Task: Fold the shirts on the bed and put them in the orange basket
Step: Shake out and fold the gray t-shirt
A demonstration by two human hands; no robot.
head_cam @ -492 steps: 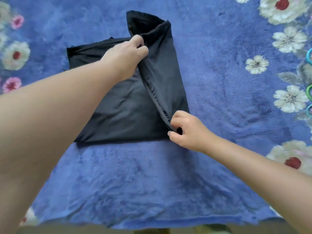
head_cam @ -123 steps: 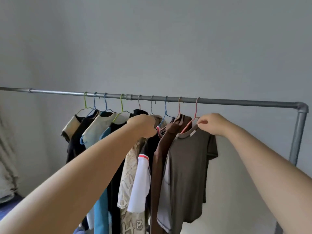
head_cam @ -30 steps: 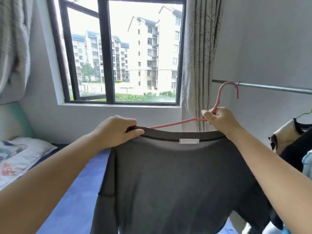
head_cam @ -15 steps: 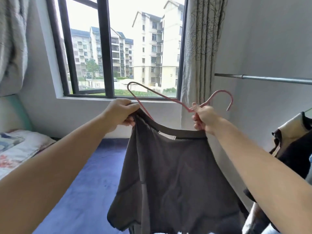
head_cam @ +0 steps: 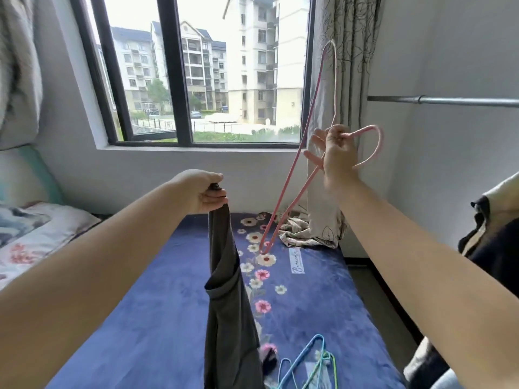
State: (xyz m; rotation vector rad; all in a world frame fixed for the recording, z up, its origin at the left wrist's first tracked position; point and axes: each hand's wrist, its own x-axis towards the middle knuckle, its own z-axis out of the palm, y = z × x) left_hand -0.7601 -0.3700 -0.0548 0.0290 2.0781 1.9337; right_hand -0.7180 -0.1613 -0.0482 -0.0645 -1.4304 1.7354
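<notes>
My left hand grips the top of a grey-brown shirt, which hangs straight down in a narrow bunch over the blue floral bed. My right hand is raised to the right and holds a pink wire hanger by its neck; the hanger is tilted and free of the shirt. The orange basket is not in view.
Blue and green hangers lie on the bed's near right. A crumpled patterned cloth lies at the bed's far end below the curtain. The metal clothes rail and hanging clothes are on the right. A pillow lies at left.
The hanger has come out of the shirt's neck. My right hand lifted it up and right, while my left hand lowered the shirt, which now hangs bunched from one hand.
</notes>
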